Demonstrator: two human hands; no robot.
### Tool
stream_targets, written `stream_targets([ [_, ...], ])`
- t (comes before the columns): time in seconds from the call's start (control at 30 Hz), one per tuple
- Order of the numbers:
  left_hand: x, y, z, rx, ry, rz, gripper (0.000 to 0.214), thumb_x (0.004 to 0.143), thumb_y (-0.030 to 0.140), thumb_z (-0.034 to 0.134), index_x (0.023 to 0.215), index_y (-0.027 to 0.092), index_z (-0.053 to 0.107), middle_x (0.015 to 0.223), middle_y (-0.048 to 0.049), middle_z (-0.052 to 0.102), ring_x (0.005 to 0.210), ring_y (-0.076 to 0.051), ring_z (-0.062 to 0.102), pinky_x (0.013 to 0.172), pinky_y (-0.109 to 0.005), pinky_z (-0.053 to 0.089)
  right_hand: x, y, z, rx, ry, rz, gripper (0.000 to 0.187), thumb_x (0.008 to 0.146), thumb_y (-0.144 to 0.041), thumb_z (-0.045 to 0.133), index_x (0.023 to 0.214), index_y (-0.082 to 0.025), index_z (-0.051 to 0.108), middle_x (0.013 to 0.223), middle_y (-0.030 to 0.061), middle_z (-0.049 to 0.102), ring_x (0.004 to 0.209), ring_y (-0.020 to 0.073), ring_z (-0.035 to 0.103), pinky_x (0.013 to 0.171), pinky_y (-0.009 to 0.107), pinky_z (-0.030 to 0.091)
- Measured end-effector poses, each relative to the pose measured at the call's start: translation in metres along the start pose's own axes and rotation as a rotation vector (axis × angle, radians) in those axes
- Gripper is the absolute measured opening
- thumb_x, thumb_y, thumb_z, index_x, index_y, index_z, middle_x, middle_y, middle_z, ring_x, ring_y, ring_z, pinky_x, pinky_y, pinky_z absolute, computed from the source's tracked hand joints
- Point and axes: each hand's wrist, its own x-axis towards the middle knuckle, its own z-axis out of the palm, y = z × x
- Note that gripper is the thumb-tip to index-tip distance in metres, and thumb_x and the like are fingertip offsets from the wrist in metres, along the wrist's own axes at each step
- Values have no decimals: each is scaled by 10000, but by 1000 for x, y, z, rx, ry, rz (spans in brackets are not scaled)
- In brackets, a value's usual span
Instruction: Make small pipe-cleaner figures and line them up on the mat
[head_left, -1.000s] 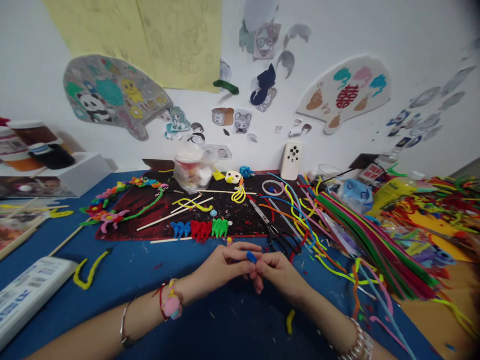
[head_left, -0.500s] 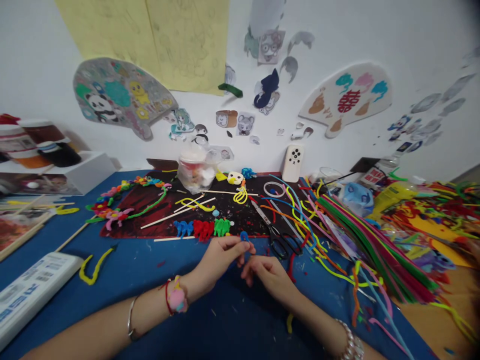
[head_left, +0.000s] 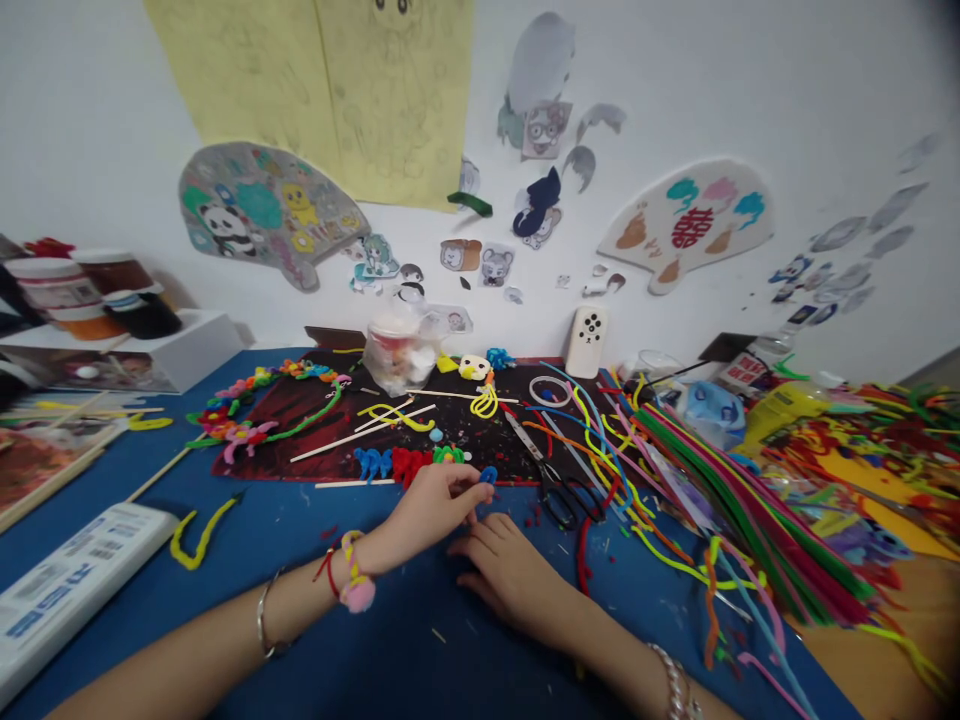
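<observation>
I see the left hand [head_left: 435, 507] pinching a blue piece [head_left: 488, 475] near the mat's edge [head_left: 516, 479], right hand [head_left: 510, 568] loose over roomy tabletop [head_left: 412, 650].

Silver bangle [head_left: 262, 622], red cord [head_left: 331, 574], pink pompom [head_left: 359, 595], beaded bracelet [head_left: 673, 680]

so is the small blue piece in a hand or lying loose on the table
In a hand: the blue piece pokes out where the left hand pinches it with thumb and finger.
</observation>
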Motion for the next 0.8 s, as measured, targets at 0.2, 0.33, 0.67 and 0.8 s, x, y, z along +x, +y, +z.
stream_targets([
  [0.2,3,-9,-6,78,21,-14,249,770,367,536,679,147,611,571,6,604,533,-123,588,505,-197,428,-6,0,-9,23,70,23,156,887,-171,361,837,-166,509,811,70,565,744,184,487,687,316,377],
  [0.33,3,-6,-8,88,78,-8,276,785,375,519,668,144,616,583,2,619,542,-123,594,510,-196,425,-15,10,-17,311,334,465,137,911,-217,287,858,-189,410,586,-31,441,481,121,420,479,236,298],
  [0.67,2,-4,-17,452,413,197,209,807,285,531,695,156,652,599,16,636,527,-90,526,540,-193,381,-12,11,-16,592,344,646,166,897,-340,335,815,-207,392,498,-92,272,421,92,296,433,218,188],
  [0.8,3,-7,-18,499,469,267,167,807,272,545,751,174,669,650,15,662,553,-95,549,573,-204,403,-12,12,-15,628,330,659,168,891,-345,344,800,-211,387,488,-96,252,413,87,269,424,218,167],
])
